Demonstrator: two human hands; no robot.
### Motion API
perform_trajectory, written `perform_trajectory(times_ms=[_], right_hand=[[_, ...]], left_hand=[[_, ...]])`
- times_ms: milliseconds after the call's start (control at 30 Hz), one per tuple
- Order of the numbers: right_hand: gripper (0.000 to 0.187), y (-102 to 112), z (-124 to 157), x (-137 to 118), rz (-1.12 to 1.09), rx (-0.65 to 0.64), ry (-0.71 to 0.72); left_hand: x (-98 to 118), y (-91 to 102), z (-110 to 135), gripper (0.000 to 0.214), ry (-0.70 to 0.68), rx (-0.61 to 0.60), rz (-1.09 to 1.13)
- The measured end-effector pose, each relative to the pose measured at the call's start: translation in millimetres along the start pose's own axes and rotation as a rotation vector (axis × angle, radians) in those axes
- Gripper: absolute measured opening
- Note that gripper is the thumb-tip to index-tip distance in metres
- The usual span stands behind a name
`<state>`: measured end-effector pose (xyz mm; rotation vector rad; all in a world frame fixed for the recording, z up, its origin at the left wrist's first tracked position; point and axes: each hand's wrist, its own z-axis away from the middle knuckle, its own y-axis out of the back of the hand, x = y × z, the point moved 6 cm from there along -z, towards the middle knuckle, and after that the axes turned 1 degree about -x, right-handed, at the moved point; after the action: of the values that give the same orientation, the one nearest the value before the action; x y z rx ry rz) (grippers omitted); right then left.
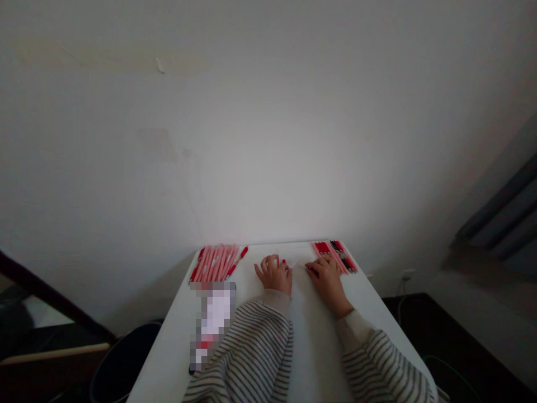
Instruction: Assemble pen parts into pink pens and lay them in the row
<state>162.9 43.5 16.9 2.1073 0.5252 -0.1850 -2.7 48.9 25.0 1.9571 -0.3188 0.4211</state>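
Observation:
My left hand is at the far middle of the white table, its fingers bent over a red pen that is mostly hidden under them. My right hand lies just to the right, thumb and fingers pinched on something small with a dark tip, too small to name. A thin, clear-looking strip shows between the two hands. Beyond my right hand lies a row of red and black pens, partly covered by the fingers. To the left is a pile of pink-and-red pens.
A phone-like slab, blurred out, lies at the left by my left sleeve. The table's far edge meets a grey wall. A dark round bin stands on the floor at left. A wall socket with a cable is at right.

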Motion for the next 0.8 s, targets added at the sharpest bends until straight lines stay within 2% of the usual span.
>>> perform_trajectory(times_ms=[267, 600, 800], right_hand=[[0.021, -3, -2, 6, -0.047, 0.025, 0.001], [0.023, 5, -4, 12, -0.138, 0.166, 0.025], [0.026, 9, -5, 12, -0.167, 0.209, 0.027]], left_hand=[[-4, 3.6, 0, 0.009, 0.023, 0.051, 0.035], [-13, 8.1, -4, 0.008, 0.032, 0.075, 0.166], [-19, 5.7, -9, 0.008, 0.045, 0.062, 0.197]])
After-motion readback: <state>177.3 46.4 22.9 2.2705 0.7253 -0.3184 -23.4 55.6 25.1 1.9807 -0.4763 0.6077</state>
